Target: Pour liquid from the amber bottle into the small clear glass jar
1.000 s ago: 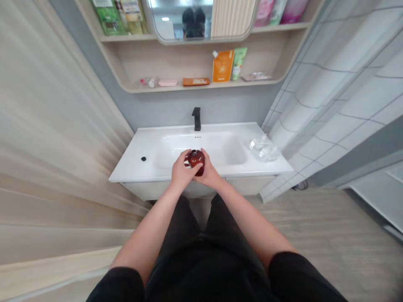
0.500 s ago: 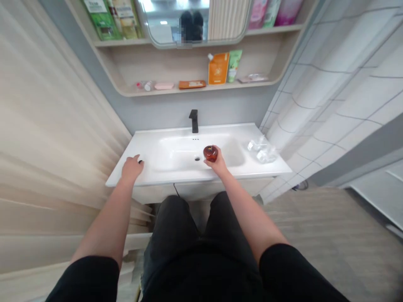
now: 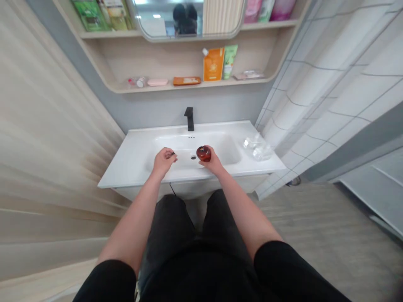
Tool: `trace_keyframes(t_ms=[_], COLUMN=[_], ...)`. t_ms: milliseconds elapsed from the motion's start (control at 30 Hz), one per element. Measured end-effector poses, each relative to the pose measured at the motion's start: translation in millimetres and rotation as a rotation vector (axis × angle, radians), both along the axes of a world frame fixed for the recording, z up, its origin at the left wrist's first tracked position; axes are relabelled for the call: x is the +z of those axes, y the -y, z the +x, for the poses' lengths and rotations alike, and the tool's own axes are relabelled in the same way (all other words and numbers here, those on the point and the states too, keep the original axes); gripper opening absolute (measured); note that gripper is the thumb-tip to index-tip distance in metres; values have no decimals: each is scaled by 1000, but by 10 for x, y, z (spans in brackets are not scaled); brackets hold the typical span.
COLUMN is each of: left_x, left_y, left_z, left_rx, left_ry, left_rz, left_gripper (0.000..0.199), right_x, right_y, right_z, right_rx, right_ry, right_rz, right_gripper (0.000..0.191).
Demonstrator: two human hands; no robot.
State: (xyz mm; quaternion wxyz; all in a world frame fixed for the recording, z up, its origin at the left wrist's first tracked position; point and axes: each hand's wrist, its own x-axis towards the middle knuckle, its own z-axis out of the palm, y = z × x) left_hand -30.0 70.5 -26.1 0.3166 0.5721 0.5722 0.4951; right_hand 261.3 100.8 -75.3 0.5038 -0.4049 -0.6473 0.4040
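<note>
My right hand (image 3: 213, 162) is wrapped around a glossy red-brown rounded bottle (image 3: 203, 154), held over the front of the white sink basin (image 3: 229, 147). The bottle's top faces up, with a small yellowish spot on it. Left of it, my left hand (image 3: 164, 161) pinches a small black piece (image 3: 173, 153), perhaps a cap, between thumb and fingers above the basin's left part. The fingers hide most of that piece. A gap separates the two hands, with the drain (image 3: 193, 157) between them.
A black faucet (image 3: 189, 119) stands behind the basin. Crumpled clear plastic (image 3: 258, 147) lies on the counter's right side. Above, the shelf (image 3: 126, 89) holds an orange pouch (image 3: 213, 64), a green tube (image 3: 230, 61) and a pink case (image 3: 158, 82). A curtain (image 3: 53, 138) hangs at left.
My left hand has lifted the small black piece off the left counter and moved right over the basin. The right hand still holds the bottle in nearly the same place. The view has shifted slightly.
</note>
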Motion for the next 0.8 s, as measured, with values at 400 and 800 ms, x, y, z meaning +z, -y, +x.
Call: trace_keyframes(t_ms=[400,800], left_x=[-106,-385], left_y=[-85,-87], left_z=[992,743], left_rx=[-168,-88], left_ry=[217,182], left_rz=[191,79], left_gripper=[22,35], right_x=[-12,27], right_y=[13,220], right_z=[-37,-120], right_rx=[-34,-227], right_ry=[163,673], right_rz=[98,267], right_gripper=[94,90])
